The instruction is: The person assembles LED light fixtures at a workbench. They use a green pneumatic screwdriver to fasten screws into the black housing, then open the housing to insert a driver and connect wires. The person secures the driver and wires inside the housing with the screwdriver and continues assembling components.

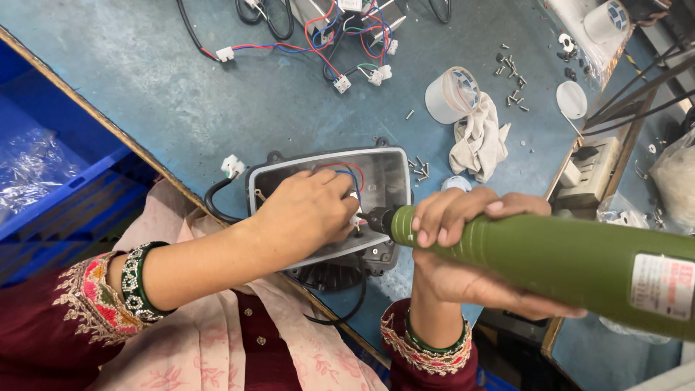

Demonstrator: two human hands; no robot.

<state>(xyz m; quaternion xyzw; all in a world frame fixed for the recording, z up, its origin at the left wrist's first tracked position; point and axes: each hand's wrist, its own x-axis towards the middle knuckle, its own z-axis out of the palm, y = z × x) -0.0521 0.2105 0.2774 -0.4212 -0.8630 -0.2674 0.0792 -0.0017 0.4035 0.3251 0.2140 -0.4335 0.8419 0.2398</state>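
A grey open metal housing (387, 170) with red, blue and black wires inside lies on the blue-grey bench. My left hand (308, 210) reaches into the housing with fingers pinched by the wires; what it pinches is hidden. My right hand (463, 250) grips a green electric screwdriver (565, 261), whose black tip points into the housing next to my left fingers. A black cable (213, 199) with a white connector (232, 166) leaves the housing's left side.
Wire bundles with white connectors (340, 51) lie at the back. A white tape roll (450, 94), a crumpled cloth (479, 137), loose screws (510, 76) and a white lid (572, 99) sit to the right. A switch socket (590, 170) is at the right edge, a blue crate (51, 181) on the left.
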